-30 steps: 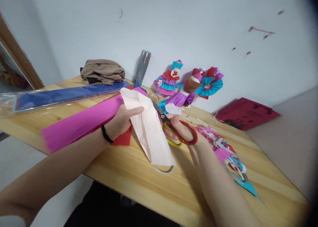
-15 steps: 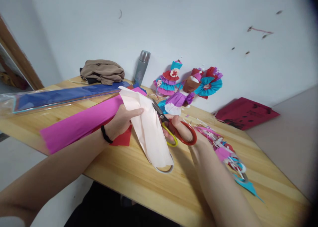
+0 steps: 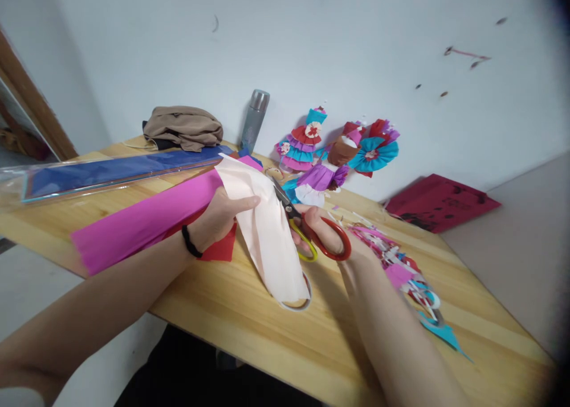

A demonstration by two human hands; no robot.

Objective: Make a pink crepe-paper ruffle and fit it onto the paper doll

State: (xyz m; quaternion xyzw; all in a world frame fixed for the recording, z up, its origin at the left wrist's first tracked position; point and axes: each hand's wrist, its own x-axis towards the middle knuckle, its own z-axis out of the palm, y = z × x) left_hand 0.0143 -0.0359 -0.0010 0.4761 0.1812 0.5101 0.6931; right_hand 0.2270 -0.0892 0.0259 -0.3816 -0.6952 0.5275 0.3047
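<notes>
The left hand's grip is closed on the pale paper, thumb on top; the right hand's is wrapped round the handles of the scissors, blades at the paper's edge; the paper hangs slanting over the table, beside the magenta paper and red paper, right of the blue pack

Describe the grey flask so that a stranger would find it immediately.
At the back of the wooden table, near the wall, look between the crumpled brown cloth and the tiered paper dress. The grey flask is the only bottle there, with a shiny metallic cap.
</notes>
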